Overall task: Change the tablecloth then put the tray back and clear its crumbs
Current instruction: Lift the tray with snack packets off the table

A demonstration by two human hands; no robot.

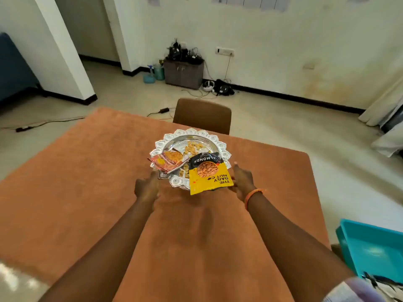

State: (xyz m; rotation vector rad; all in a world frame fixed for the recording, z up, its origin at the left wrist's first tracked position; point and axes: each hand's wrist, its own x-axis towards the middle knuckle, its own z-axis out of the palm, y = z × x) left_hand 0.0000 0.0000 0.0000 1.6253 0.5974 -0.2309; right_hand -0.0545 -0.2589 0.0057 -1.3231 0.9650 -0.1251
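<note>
Centrally on the counter's rust-orange cloth (87, 182) sits the round silver scallop-edged tray (220, 147), holding crumbs, an orange packet and a yellow-black almond pouch (207, 175). Left hand (146, 188) and right hand (242, 182) flank its near rim, each grip loose, fingers extended, holding nothing.

A pale room with a tiled floor, seen past the worktop.

White walls (272, 40) carry yellowish stains low on the right and a black skirting board (294, 95). A small grey cabinet (183, 74) stands against the far wall, topped with tangled black cables and chargers; teal bottles (156, 73) sit just beside it on the left. Cords trail over the beige floor (122, 94). A brown chair (202, 115) stands at the worktop's far edge. White curtains (383, 105) hang at right, and a dark blue panel (13, 68) shows at far left.
</note>
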